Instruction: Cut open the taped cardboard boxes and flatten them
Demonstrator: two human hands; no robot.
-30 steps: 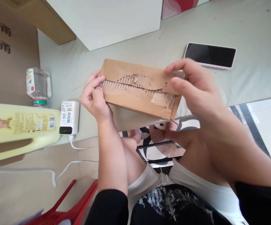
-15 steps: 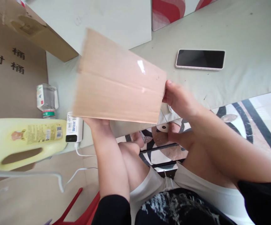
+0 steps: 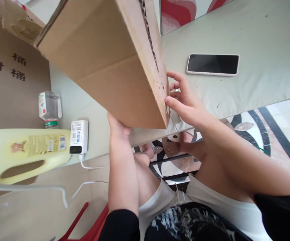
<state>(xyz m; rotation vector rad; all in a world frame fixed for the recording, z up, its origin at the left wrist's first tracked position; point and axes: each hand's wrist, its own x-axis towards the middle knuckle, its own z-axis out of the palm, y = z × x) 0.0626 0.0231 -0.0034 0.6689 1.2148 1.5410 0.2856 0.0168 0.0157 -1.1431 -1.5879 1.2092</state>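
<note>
A plain brown cardboard box (image 3: pixel 115 73) is held up tilted in front of me, with a torn, ragged seam along its right-hand side. My left hand (image 3: pixel 119 124) bears it from below near the lower edge; its fingers are hidden behind the box. My right hand (image 3: pixel 184 97) grips the right end, thumb and bent fingertips pressing on the cardboard close to some dark specks. What the box holds, if anything, cannot be seen.
A phone (image 3: pixel 212 64) lies on the pale covered table (image 3: pixel 260 43). To the left are a yellow jug (image 3: pixel 21 134), a clear bottle (image 3: pixel 51 105) and a white power bank (image 3: pixel 79 137) with a cable. A large carton (image 3: pixel 9 97) stands at far left.
The box has been turned and raised, so a broad face and the torn side now show. My left hand moved right beneath it; my right hand's fingers have spread along its end.
</note>
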